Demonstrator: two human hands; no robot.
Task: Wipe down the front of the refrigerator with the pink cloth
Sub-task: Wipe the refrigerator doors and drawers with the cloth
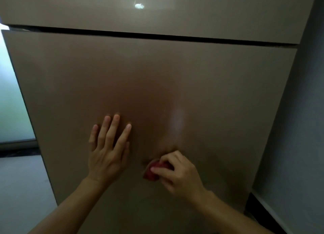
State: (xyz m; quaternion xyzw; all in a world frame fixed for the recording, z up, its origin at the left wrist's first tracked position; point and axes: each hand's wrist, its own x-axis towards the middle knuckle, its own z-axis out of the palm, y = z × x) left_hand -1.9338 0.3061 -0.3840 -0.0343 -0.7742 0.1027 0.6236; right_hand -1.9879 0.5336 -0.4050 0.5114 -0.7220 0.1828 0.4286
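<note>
Dim room: grey wall [298, 111] on the right, frosted glass panel [10, 102] on the left, pale floor [21, 190] beneath it. Filling most of the head view, a glossy beige-brown refrigerator [201, 79], split by a dark horizontal gap [157, 35] into an upper door [210, 14] and a lower door [87, 76]. High on the upper door, a small bright reflection of a light [139, 5].

Left of centre on the lower door, the left hand [107, 153]: spread flat against the surface, fingers straight and slightly fanned, fingertips touching the door, nothing held. Bare forearm reaching up from the bottom left edge.

Lower and to the right, near but not touching the other, the right hand [178, 172]: fingers curled round a bunched pink cloth [150, 174], thumb laid across its near side. Cloth pressed against the lower door, showing as a dark pink-red wad at the left of the knuckles, mostly covered by the fingers. Right forearm coming in from the bottom right corner.

Faint blurred reflections of both hands in the sheen of the door, just above the fingertips.
</note>
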